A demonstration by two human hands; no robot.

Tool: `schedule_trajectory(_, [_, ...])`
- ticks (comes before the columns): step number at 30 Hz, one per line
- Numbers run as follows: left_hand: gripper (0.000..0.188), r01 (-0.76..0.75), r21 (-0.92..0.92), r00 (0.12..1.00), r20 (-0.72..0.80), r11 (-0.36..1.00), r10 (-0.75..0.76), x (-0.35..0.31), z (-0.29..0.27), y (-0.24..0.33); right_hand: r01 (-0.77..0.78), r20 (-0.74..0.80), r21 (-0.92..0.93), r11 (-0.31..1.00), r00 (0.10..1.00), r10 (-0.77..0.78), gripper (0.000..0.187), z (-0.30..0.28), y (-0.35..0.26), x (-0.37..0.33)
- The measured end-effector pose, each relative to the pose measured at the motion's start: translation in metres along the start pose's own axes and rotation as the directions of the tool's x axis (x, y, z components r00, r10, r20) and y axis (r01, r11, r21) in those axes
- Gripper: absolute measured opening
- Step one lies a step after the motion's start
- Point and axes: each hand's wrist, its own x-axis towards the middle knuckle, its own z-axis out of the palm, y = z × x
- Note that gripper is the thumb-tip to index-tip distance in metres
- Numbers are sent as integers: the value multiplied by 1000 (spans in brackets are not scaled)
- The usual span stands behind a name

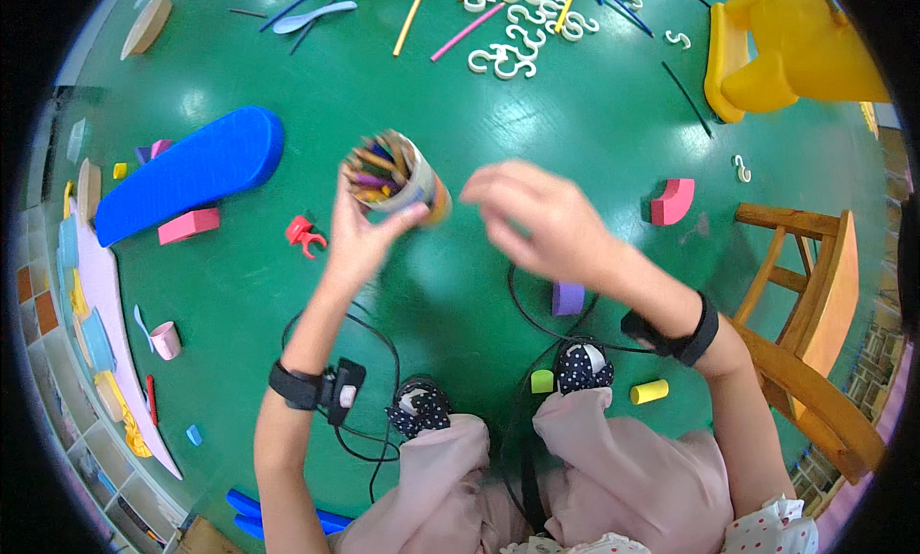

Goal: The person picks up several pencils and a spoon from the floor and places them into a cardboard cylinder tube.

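Observation:
A round pale cup (418,188) with a patterned side is packed with pencils (381,166). Around it my left hand (367,236) is closed, thumb along its near side, and the cup tilts in the air above the floor. My right hand (542,220) is just to the right of the cup, not touching it. Its fingers point toward the cup and look slightly smeared; a gap shows between them and the thumb, with nothing seen in it.
White S-shaped hooks (522,41) and loose coloured pencils lie on the green floor (460,108) ahead. A blue board (196,171) is at left, a wooden chair (824,305) at right, a yellow plastic piece (767,56) far right. Cables (393,362) loop near my shoes.

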Motion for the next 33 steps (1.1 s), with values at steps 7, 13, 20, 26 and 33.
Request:
schedule_trajectory(7, [56, -152, 79, 932, -320, 985, 169, 70, -5, -11, -466, -175, -83, 881, 877, 447, 27, -16, 146, -8])
schedule_trajectory(13, [69, -157, 304, 964, -159, 940, 212, 86, -9, -32, -449, -597, -320, 834, 779, 190, 29, 4, 240, 30])
schedule_trajectory(20, [67, -29, 276, 993, -104, 961, 60, 87, -33, -36, -547, -507, -443, 710, 806, 306, 37, 23, 242, 34])
schedule_trajectory(26, [67, 8, 290, 980, -194, 957, 51, 100, -19, -15, -631, -463, -442, 638, 769, 440, 42, 20, 237, 40])
schedule_trajectory(33, [73, -45, 315, 997, 66, 948, 25, 113, -23, 17, -605, -434, -465, 646, 792, 429, 40, 14, 239, 33])
